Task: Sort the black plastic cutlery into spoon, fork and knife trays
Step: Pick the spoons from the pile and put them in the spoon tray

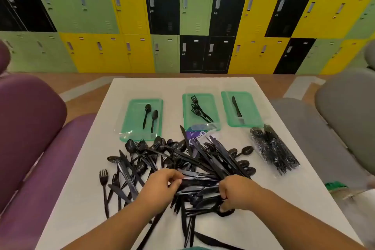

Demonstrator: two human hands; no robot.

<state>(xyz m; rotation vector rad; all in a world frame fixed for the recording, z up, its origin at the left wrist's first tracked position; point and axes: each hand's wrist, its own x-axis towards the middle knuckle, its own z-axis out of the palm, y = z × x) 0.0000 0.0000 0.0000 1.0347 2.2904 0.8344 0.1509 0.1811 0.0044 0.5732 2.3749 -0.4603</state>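
A heap of black plastic cutlery [182,160] covers the middle of the white table [284,209]. Three green trays stand behind it. The left tray [132,126] holds two spoons, the middle tray [211,107] three forks, and the right tray [249,107] one knife. My left hand [162,186] and my right hand [235,195] are both in the near part of the heap. Each has curled fingers on black cutlery pieces; which kind I cannot tell.
A clear bag of wrapped black cutlery [274,148] lies right of the heap. A purple card [195,137] pokes out under the pile. Purple seats [30,128] flank the table's left, grey seats [334,117] its right. Coloured lockers [182,16] line the far wall.
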